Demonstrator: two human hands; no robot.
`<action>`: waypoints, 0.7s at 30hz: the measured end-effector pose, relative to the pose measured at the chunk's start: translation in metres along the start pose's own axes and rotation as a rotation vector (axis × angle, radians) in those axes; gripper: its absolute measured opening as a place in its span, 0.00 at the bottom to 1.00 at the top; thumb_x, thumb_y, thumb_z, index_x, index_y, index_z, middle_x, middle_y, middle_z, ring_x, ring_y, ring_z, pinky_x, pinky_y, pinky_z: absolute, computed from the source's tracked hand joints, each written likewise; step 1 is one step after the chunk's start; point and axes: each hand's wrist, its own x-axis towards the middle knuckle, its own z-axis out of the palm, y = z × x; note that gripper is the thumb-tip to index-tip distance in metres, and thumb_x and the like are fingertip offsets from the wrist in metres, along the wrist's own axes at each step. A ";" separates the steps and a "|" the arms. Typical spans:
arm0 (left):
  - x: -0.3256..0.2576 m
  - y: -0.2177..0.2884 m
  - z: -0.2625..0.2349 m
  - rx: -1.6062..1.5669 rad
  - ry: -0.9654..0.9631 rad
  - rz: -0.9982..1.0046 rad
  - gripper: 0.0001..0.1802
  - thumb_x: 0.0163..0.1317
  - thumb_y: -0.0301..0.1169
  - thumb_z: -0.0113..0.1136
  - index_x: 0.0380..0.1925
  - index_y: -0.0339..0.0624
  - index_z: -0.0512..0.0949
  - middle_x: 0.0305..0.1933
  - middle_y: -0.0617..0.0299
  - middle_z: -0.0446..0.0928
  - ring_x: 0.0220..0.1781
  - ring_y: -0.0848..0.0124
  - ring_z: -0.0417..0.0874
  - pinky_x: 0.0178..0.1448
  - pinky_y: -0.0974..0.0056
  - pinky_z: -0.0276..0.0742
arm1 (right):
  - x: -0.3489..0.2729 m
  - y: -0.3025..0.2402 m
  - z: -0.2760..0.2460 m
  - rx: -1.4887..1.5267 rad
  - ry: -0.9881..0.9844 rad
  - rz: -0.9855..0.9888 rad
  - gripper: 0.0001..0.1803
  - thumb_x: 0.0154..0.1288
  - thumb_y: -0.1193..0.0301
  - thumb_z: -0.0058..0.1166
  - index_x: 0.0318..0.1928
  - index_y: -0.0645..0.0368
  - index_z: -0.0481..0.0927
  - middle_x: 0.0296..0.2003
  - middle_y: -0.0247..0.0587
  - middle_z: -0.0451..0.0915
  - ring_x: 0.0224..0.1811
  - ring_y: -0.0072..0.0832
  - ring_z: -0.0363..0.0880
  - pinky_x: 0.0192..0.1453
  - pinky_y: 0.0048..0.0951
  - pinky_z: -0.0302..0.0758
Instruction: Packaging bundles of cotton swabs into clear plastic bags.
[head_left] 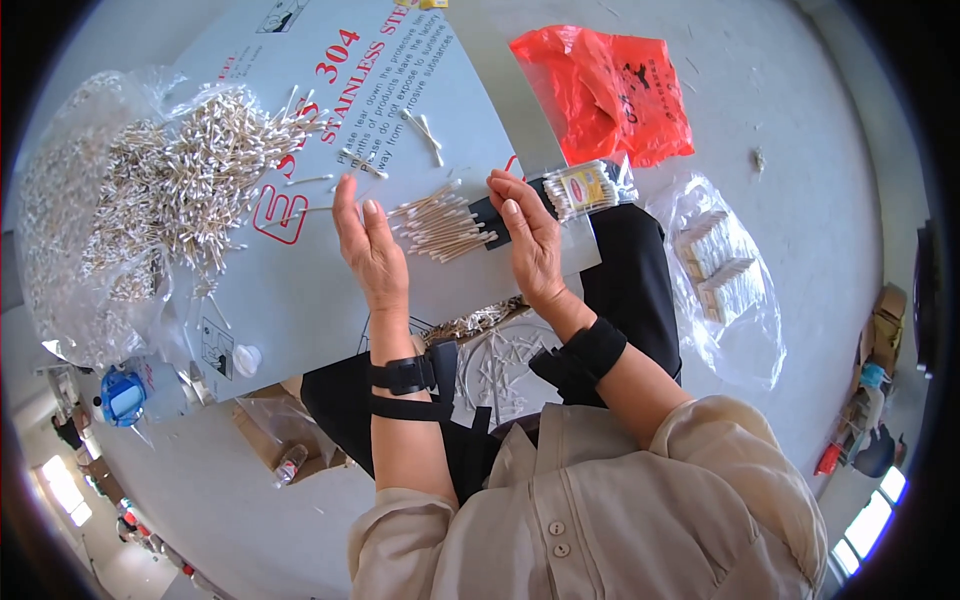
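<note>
Seen from the head camera, both hands stand edge-on over the grey sheet (300, 290) that serves as the bench across the person's lap. The left hand (368, 245) is open, fingers straight and together, holding nothing; the right hand (528, 240) is likewise open and flat, holding nothing. Between the two palms lies a small bundle of cotton swabs (440, 225), roughly lined up, with the right hand touching its end and the left just beside the other end. A large heap of loose swabs (190, 170) spills from a clear bag (70, 220) at the left, leaving bare sheet around the hands. A filled packet of swabs (585, 188) sits at the sheet's right edge, just beyond the right fingertips. Past that edge, on the floor, lie a red plastic bag (610, 90) and a clear bag of packed swabs (720, 270).
</note>
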 end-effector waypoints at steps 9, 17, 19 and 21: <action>-0.057 -0.001 0.041 -0.316 0.133 -0.025 0.37 0.76 0.52 0.37 0.72 0.34 0.53 0.78 0.47 0.45 0.80 0.59 0.48 0.80 0.53 0.46 | -0.010 0.008 0.018 0.065 -0.027 -0.049 0.22 0.79 0.66 0.41 0.67 0.65 0.67 0.71 0.44 0.61 0.72 0.29 0.59 0.74 0.29 0.57; -0.029 -0.010 0.032 -0.411 0.199 -0.023 0.39 0.75 0.52 0.40 0.72 0.31 0.50 0.77 0.44 0.49 0.80 0.57 0.48 0.80 0.53 0.44 | 0.030 0.012 0.012 -0.035 -0.066 -0.121 0.25 0.80 0.61 0.39 0.68 0.64 0.66 0.71 0.43 0.61 0.73 0.27 0.59 0.76 0.30 0.55; -0.022 -0.008 0.037 -0.435 0.182 -0.026 0.40 0.75 0.53 0.40 0.72 0.31 0.51 0.76 0.43 0.50 0.79 0.57 0.49 0.80 0.53 0.45 | 0.032 0.012 0.020 -0.031 -0.046 -0.119 0.23 0.78 0.64 0.42 0.66 0.66 0.67 0.69 0.48 0.64 0.72 0.34 0.61 0.73 0.30 0.58; -0.021 -0.005 0.045 -0.411 0.169 -0.046 0.40 0.74 0.53 0.42 0.72 0.31 0.51 0.75 0.43 0.52 0.79 0.57 0.50 0.79 0.53 0.47 | 0.028 0.015 0.024 -0.050 -0.096 -0.041 0.23 0.78 0.64 0.42 0.66 0.66 0.67 0.68 0.49 0.66 0.72 0.35 0.62 0.73 0.31 0.58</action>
